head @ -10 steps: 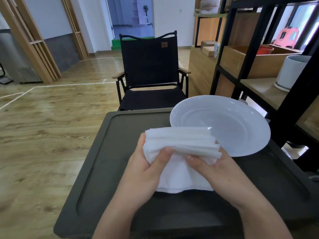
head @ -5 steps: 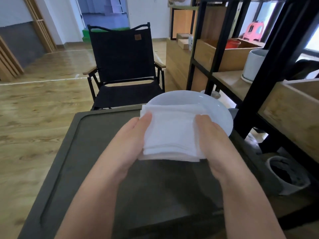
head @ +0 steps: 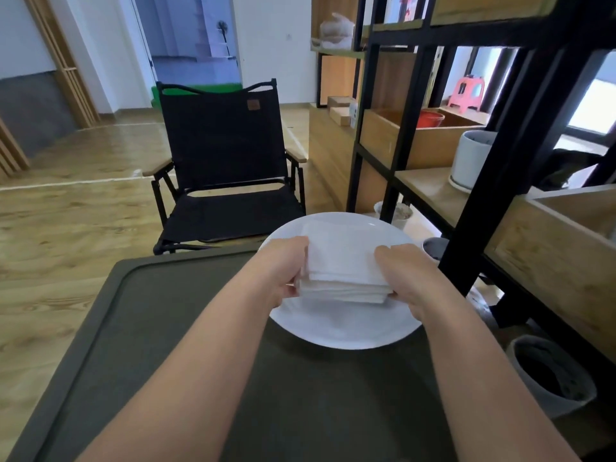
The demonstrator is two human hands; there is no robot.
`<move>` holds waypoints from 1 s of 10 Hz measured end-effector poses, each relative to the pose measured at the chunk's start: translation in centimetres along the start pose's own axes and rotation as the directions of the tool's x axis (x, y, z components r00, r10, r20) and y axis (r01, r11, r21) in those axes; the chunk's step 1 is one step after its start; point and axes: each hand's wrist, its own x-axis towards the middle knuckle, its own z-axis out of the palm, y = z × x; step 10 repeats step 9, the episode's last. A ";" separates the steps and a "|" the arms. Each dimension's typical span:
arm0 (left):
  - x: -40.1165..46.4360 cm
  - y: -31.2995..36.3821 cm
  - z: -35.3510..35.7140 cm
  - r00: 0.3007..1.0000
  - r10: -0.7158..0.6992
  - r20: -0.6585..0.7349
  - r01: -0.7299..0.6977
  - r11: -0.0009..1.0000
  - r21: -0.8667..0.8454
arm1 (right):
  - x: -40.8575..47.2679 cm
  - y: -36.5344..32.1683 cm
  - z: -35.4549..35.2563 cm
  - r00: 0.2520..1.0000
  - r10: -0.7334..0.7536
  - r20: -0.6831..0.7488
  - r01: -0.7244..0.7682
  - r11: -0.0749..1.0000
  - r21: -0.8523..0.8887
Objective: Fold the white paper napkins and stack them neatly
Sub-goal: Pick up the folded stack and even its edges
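- Head view: a stack of folded white paper napkins (head: 343,265) sits over the middle of a white plate (head: 343,328), gripped on both sides by two bare hands.
- The left hand (head: 283,270) clasps the stack's left edge; its fingers are curled and pressed together against the side, thumb toward the near lower corner.
- The right hand (head: 408,273) clasps the right edge the same way, fingers bunched together and curled around the side, with the thumb tip at the near right corner.
- Whether the bottom of the stack touches the plate or hangs just above it cannot be told; a soft shadow lies on the plate's near part below the stack.
- The stack's layers show as thin lines along its near edge, fairly even, with the top sheet flat.
- The plate rests at the far right of a dark grey-green table (head: 166,345) with a raised rim; the plate's far edge reaches the table's far rim.
- Both forearms stretch from the bottom of the frame over the table toward the plate.
- Beyond the table stands a black folding chair (head: 230,161) with wooden armrests, on a wood floor.
- On the right stands a black-framed shelf unit (head: 480,181) with wooden boxes; a white pot (head: 473,160) sits on one shelf.
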 end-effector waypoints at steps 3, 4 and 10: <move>2.6 -1.5 2.2 0.987 0.108 -0.119 -0.084 0.979 0.187 | 1.8 1.3 0.2 0.985 -0.120 -0.128 0.110 0.991 -0.083; 2.9 -2.0 2.1 0.981 0.141 -0.134 -0.114 0.975 0.193 | 1.9 1.4 0.1 0.982 -0.146 -0.120 0.133 0.985 -0.111; 0.4 -1.0 -0.8 0.895 0.387 -0.223 -0.337 0.912 0.233 | -0.4 0.9 -1.1 0.939 -0.236 -0.248 0.232 0.972 -0.045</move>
